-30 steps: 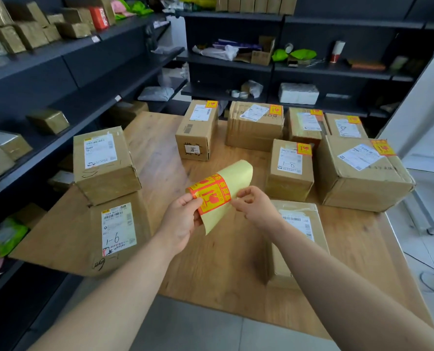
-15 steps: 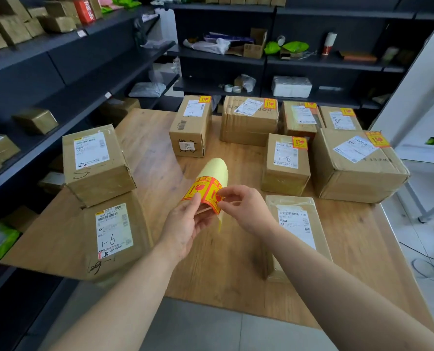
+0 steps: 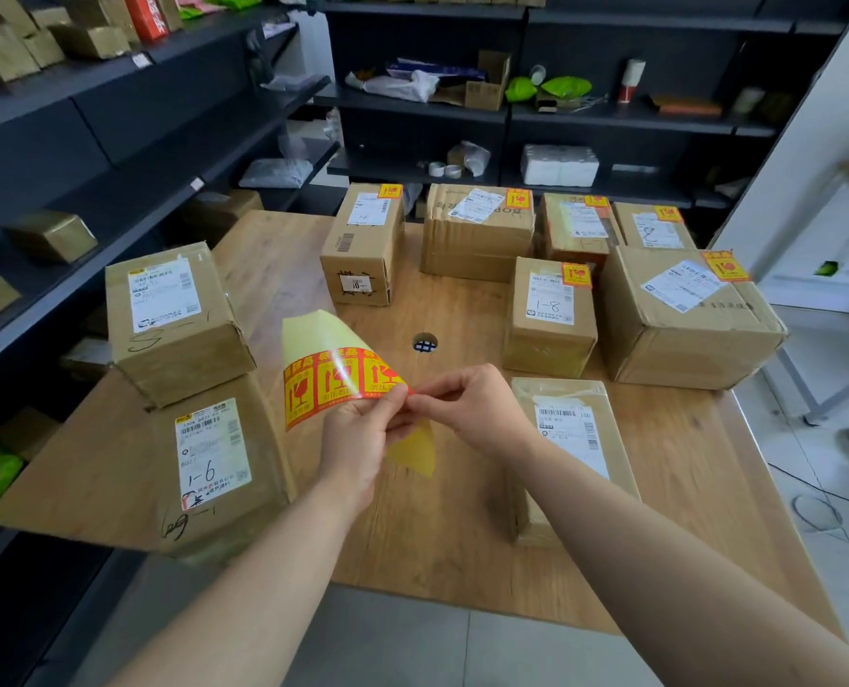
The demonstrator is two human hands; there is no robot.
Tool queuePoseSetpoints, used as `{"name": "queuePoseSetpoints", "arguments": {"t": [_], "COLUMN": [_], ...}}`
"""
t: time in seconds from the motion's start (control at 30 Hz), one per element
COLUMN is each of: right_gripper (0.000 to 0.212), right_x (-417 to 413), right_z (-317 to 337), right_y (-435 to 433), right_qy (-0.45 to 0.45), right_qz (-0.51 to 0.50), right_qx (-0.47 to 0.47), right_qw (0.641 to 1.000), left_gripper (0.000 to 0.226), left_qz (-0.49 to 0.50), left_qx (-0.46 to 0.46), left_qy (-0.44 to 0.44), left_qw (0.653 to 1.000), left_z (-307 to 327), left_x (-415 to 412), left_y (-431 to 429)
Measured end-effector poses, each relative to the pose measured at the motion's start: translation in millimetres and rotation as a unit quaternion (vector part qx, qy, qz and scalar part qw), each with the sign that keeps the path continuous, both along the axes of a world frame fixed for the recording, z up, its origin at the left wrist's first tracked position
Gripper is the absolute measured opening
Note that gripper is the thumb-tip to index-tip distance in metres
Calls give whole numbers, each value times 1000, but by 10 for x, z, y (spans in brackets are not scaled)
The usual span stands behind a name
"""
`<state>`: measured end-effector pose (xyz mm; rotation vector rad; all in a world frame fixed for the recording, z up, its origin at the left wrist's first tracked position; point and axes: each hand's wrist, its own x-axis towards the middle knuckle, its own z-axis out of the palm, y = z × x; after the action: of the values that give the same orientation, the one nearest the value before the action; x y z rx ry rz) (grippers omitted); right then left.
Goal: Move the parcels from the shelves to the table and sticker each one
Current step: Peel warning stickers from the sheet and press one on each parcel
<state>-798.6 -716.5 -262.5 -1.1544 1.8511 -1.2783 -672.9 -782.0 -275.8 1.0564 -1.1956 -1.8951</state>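
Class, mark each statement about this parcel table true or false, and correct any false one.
1. Both the left hand and the right hand hold the sticker sheet. True.
2. The parcel marked 1-8 has no warning sticker. False: a yellow-red sticker sits on its top corner.
3. The parcel marked 1-6 lies under a smaller parcel. True.
4. The flat parcel by the right hand is already stickered. False: only a white label shows on it.
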Motion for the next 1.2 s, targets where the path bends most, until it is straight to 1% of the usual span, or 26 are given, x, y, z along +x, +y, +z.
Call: {"name": "queuePoseSetpoints", "arguments": {"t": [0.17,0.33,0.43,0.6,0.8,0.9,0.97,1.07,1.2], "right_gripper": [4,8,13,7,7,9,10,12,13], "right_x": [-7,-37,-47,1,-51,-87,-110,-115,-90], "right_z": [3,31,46,98,55,68,59,27,20], "right_y": [1,37,58,112,122,150,153,127,103], "right_qy": [21,25,17,-4,-14,-65,-83,-57,-59], "right_qz": [-5,-4,-18,20,30,36,31,9,-27], "right_qx": [8,46,64,43,80,70,68,92,98], "right_qw": [1000,999,998,999,996,995,994,994,993], "left_gripper": [19,18,16,19,24,22,20,18,18], "left_qz": [5,-25,-33,-26,-49,-73,-87,-87,-77], "left_qx": [-47,-108,-121,-121,-147,-148,-157,-169,-179], "left_qy": [-21,-49,-53,-73,-105,-108,-119,-140,-137], "left_qw": [999,993,991,990,982,980,976,972,971], "left_z": [14,-17,-47,-57,-66,-85,-89,-84,-61], "left_x": [2,49,67,63,83,104,121,132,108], "left_y": [27,41,47,71,83,52,47,49,53]}}
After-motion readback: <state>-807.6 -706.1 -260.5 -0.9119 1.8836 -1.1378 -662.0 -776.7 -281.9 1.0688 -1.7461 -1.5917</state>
